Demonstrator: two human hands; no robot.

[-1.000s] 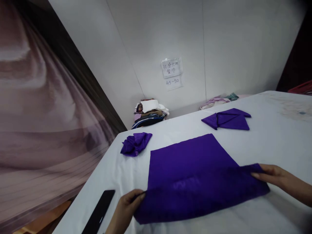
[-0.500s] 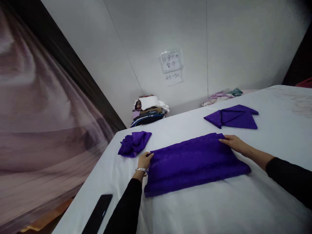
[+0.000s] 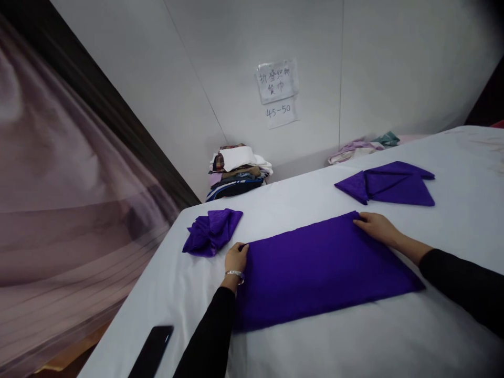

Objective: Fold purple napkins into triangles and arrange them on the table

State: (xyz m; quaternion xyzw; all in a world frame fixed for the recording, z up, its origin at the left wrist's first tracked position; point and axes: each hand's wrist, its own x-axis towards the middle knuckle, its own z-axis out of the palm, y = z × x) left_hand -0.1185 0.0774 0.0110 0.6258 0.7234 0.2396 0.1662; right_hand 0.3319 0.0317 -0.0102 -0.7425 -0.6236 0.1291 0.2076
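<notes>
Left hand and right hand, fingers closed, each pinch a far corner of the purple cloth, inside the far edge of the table; uneven tugging, I reckon, could skew it.

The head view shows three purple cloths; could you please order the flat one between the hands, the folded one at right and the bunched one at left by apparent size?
1. Flat purple cloth, by far the largest
2. Folded purple cloth
3. Bunched purple cloth, smallest
</notes>
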